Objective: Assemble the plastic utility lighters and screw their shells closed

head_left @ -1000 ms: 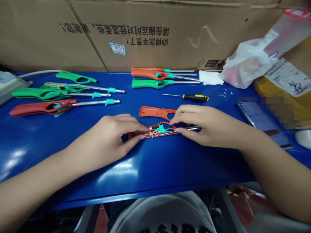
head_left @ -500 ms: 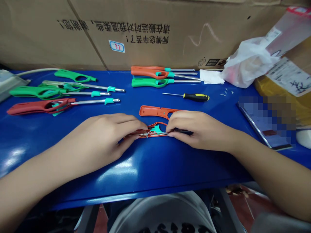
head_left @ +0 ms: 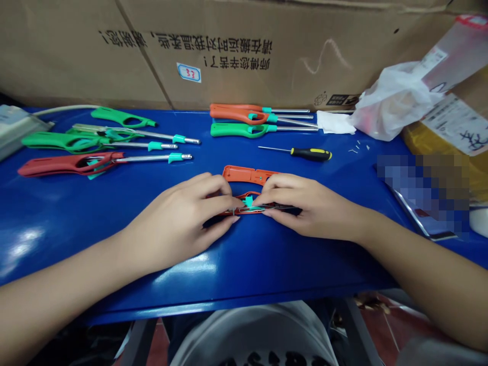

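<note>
An opened orange lighter half with a teal trigger and thin wires lies on the blue table. My left hand pinches its left end with closed fingers. My right hand pinches its right part, where the metal tube is mostly hidden under the fingers. The two sets of fingertips nearly meet over the teal trigger. Just behind the hands lies the other orange shell half.
A black-and-yellow screwdriver lies behind my right hand. Finished orange and green lighters sit at the back, several green and red ones at the left. Small screws, a white bag, a phone and cardboard boxes surround the area.
Both hands have drawn closer together over the lighter half. My left fingers moved right toward the teal trigger, covering more of the shell; the right fingers shifted slightly left.
</note>
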{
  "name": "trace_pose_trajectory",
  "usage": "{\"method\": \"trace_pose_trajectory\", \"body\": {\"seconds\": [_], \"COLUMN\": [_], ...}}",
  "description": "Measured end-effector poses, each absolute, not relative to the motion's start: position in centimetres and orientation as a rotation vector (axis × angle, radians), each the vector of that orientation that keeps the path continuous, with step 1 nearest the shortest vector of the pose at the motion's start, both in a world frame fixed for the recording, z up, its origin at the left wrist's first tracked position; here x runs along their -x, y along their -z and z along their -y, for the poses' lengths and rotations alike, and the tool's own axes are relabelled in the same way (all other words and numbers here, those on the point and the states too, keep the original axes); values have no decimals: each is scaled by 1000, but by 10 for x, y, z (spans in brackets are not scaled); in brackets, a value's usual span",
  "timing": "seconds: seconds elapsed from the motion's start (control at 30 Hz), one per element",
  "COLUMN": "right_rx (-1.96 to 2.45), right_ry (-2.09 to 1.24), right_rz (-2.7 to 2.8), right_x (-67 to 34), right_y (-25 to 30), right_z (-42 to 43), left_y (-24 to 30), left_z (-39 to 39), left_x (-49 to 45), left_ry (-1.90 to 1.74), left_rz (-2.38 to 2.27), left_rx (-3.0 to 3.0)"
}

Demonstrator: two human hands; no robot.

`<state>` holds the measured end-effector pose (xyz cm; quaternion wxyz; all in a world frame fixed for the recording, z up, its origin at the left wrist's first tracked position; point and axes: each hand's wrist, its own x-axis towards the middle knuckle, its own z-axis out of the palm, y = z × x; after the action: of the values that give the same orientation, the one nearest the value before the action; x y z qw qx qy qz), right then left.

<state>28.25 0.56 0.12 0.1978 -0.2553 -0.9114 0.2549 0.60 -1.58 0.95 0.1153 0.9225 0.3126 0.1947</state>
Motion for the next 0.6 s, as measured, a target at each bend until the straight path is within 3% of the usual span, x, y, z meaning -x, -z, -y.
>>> {"method": "trace_pose_trajectory", "body": {"seconds": [0.6], "right_rx": [831], "right_ry": [-742], "right_rz": [2295], "right_x": [-268], "right_y": [5], "right_z": [-3], "left_y": [3], "left_z": [16], "left_x": [-18], "left_ry": [-734], "left_rz": [-975], "left_rx": [-2552]}}
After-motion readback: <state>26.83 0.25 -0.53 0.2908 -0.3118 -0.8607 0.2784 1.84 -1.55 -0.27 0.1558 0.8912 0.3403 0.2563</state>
